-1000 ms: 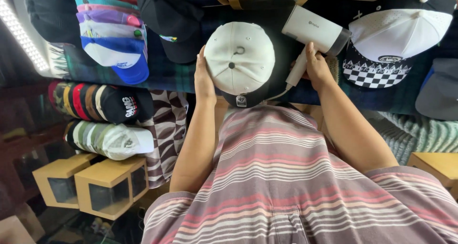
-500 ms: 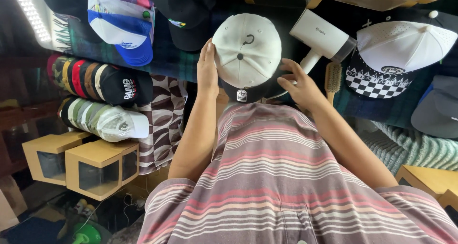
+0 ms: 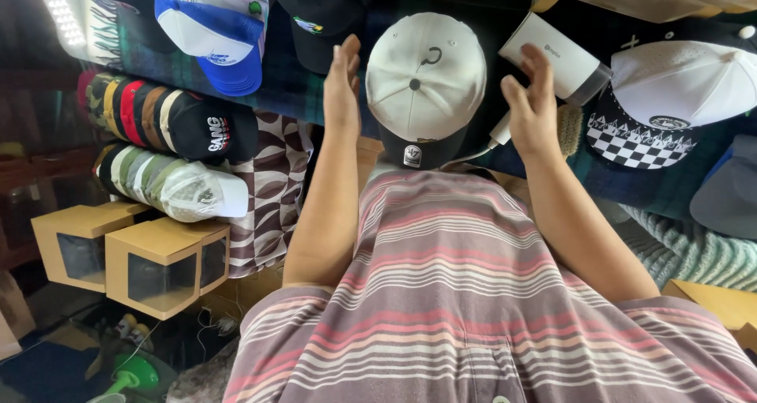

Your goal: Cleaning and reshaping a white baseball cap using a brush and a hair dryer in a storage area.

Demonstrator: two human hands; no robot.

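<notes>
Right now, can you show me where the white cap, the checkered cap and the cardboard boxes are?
white cap (image 3: 426, 76): head view, on its crown near the top button.
checkered cap (image 3: 639, 147): head view, on the black-and-white checked brim.
cardboard boxes (image 3: 162, 241): head view, on the nearer box's top.

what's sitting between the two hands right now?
Head view: the white cap with a dark brim lies between the left hand and the right hand. Both hands are open, beside it, not gripping it.

1. The cap (image 3: 426, 83) lies between the left hand (image 3: 343, 87) and right hand (image 3: 532, 107)
2. The steamer (image 3: 556, 56) lies right of it
3. Stacked caps (image 3: 165, 123) lie left, boxes (image 3: 130, 253) below them
</notes>
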